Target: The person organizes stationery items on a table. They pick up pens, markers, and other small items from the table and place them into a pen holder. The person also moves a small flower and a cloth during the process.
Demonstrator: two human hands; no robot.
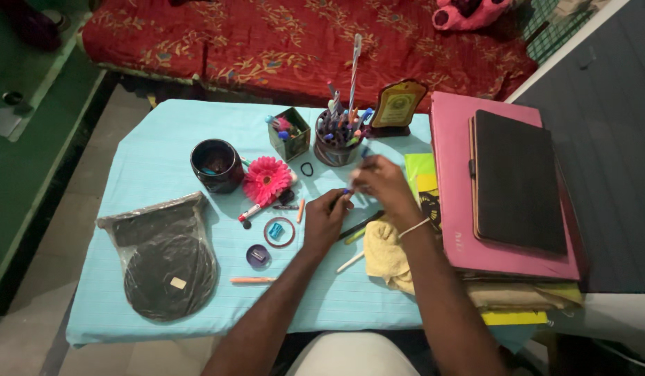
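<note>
My left hand (327, 217) hovers over the light blue table (155, 150) with its fingers pinched on a small blue-tipped pen (344, 192). My right hand (381, 182) is just to its right, blurred, holding another thin pen-like thing (364, 154) near a round pen holder (335, 143) full of pens. A yellow cloth (386, 254) lies under my right wrist. A black pen and a white stick lie by the cloth.
A dark mug (216, 165), a pink flower (266, 179), a square box (290, 134) of small items, a tape ring, sharpeners, markers and a black bagged disc (168, 264) are on the left. Stacked pink and black folders (507, 188) fill the right. A red bed lies behind.
</note>
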